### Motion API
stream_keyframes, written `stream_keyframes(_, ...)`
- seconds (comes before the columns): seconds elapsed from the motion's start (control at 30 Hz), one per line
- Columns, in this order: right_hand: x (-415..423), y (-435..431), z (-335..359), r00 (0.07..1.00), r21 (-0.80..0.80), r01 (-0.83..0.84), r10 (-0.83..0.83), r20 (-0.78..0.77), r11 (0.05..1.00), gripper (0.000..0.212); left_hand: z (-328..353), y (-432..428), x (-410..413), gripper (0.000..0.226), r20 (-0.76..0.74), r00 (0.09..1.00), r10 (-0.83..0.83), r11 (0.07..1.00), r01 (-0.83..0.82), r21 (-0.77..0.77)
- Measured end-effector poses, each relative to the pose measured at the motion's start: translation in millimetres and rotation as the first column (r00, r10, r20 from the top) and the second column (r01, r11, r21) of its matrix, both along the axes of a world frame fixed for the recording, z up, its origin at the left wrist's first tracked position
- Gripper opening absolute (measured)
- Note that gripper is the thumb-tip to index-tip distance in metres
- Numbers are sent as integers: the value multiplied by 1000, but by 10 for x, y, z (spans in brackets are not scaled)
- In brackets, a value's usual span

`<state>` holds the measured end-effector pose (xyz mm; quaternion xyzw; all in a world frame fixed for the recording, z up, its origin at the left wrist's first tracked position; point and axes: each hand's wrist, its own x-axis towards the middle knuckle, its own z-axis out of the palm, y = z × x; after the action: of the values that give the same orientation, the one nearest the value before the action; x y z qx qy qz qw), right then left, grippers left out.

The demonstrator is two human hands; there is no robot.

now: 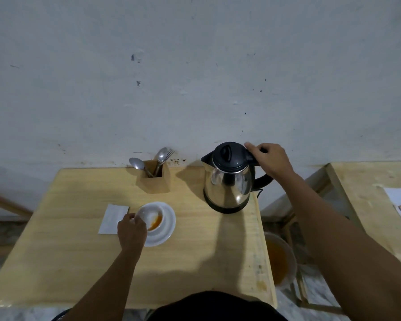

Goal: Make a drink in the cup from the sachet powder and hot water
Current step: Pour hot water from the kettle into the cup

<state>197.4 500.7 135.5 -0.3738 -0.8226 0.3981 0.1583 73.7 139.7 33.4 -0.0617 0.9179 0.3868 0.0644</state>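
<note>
Your table (194,251) is pale wood, smooth and matt, with a fine grain. Near its far right corner, the kettle (227,184) shows a mirror-polished metal body under a matt black plastic lid (228,156). The cup (150,213) and saucer (169,225) look like glossy white glazed ceramic; the sachet (112,218) beside them, matt white paper. At the far edge, a plain wooden holder (154,183) carries shiny metal cutlery (135,163).

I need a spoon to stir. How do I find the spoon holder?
Look at the pale wooden table against the grey wall. At its back edge, left of the shiny steel kettle with a black lid, stands a square wooden box. It is the only thing with metal spoons and a fork sticking out.
</note>
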Motion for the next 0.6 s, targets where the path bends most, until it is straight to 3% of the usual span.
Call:
stream_keyframes(0.17, 17, 142, -11, 992, -48, -116, 118, 42, 992, 82, -56, 30, -1, 29, 5, 999, 32, 999, -32, -18)
stream_keyframes(0.33, 13, 212, -59, 984, -28, -179, 178, -25, 984, 71, -76, 64, -8, 29, 25, 998, 52, 998, -51, -27)
stream_keyframes(0.6, 35, 160, -178, 983, 11, -87, 88, -159, 996, 65, -100, 0, -43, 29, 30, 1000, 5, 1000, -5, -11)
